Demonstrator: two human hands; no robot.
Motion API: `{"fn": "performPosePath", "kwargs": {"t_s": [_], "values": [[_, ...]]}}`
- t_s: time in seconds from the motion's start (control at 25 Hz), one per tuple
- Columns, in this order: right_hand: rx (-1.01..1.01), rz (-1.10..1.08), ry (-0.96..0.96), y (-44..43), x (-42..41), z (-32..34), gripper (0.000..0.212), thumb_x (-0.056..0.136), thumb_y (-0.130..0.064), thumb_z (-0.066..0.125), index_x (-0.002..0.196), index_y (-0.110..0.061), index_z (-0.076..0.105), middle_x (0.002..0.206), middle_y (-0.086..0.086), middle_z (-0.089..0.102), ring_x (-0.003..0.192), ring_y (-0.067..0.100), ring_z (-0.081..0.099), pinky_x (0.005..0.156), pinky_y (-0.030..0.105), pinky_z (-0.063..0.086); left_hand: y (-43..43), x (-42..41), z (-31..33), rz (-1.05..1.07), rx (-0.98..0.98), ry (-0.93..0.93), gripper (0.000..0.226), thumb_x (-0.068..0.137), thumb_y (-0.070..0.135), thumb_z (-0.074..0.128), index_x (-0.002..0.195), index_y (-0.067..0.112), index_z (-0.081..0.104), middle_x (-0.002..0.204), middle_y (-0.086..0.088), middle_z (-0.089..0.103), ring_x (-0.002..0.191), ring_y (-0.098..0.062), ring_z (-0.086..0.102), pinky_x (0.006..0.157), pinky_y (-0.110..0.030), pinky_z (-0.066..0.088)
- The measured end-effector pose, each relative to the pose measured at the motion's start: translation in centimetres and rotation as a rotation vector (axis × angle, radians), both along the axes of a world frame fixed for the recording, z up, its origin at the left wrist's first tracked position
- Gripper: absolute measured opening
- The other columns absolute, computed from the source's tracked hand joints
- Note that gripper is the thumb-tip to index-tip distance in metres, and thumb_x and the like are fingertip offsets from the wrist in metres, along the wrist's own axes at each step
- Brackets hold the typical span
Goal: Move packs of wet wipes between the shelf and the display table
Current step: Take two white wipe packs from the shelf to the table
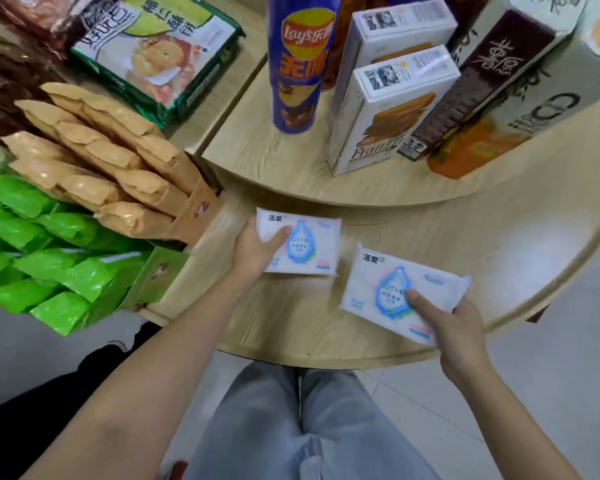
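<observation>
Wet wipes fill two flat, soft white plastic packs, each with a blue drop printed on the front.

In the head view, the left pack of wet wipes [312,244] lies on the low ring of the round, light wooden display table [291,327]. The left hand [257,251] grips its left end, with the thumb on top. The right pack of wet wipes [388,285] is just beside it, nearer the table's front edge and turned a little. The right hand [454,330] holds it by the lower right corner, thumb pressed on the blue drop. I cannot tell if this pack rests on the wood.

On the table's higher step stand a tall blue chip can [298,64] and two white cardboard biscuit boxes [385,112]. To the left, tan paper snack bags [111,161] and bright green shiny bags [42,258] sit in rows. Pale blue jeans [309,420] show below.
</observation>
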State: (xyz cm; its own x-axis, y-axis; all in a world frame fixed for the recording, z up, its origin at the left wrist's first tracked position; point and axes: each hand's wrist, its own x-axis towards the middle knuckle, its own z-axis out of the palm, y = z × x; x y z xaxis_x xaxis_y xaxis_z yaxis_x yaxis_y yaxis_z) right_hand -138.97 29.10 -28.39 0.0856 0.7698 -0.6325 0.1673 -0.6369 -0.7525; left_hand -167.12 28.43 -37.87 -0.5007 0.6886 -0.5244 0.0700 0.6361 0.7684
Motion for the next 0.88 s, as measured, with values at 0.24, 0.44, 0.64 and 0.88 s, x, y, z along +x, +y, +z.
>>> {"fn": "performPosePath", "kwargs": {"t_s": [0.24,0.44,0.64,0.88], "values": [[-0.047,0.112,0.168,2.7,-7.7,-2.3,0.028,0.081,-0.007,0.072,0.108,-0.005,0.068,0.100,0.007,0.075,0.088,0.021,0.073,0.068,0.031,0.059,0.3,-1.0,-1.9,-0.121,-0.049,0.355,0.046,0.075,0.048,0.071,0.103,0.013,0.063,0.101,-0.006,0.060,0.094,-0.019,0.058,0.074,-0.029,0.045],[-0.038,0.169,0.172,3.9,-13.6,-6.0,0.034,0.078,-0.010,0.076,0.109,-0.006,0.065,0.105,0.009,0.072,0.092,0.020,0.071,0.076,0.034,0.059,-0.5,-1.9,-0.7,0.112,-0.031,-0.034,0.024,0.099,0.035,0.042,0.085,0.028,0.060,0.085,0.004,0.068,0.081,-0.014,0.067,0.073,-0.030,0.054],[0.291,0.306,-0.529,3.0,-15.3,-9.4,0.078,0.068,-0.033,0.083,0.131,-0.001,0.048,0.123,0.017,0.043,0.114,0.024,0.042,0.101,0.031,0.037,-2.2,-1.8,-2.5,-0.163,0.047,0.109,0.053,0.082,0.062,0.050,0.114,0.021,0.061,0.108,-0.004,0.065,0.099,-0.017,0.066,0.080,-0.040,0.057],[0.188,0.222,-0.276,2.9,-15.0,-9.3,0.080,0.068,-0.036,0.081,0.131,-0.011,0.037,0.120,0.006,0.056,0.117,0.023,0.054,0.101,0.041,0.044,-1.3,-1.5,-1.7,-0.166,-0.033,0.156,0.053,0.083,0.061,0.050,0.113,0.018,0.057,0.109,-0.003,0.062,0.099,-0.020,0.062,0.081,-0.043,0.055]]}}
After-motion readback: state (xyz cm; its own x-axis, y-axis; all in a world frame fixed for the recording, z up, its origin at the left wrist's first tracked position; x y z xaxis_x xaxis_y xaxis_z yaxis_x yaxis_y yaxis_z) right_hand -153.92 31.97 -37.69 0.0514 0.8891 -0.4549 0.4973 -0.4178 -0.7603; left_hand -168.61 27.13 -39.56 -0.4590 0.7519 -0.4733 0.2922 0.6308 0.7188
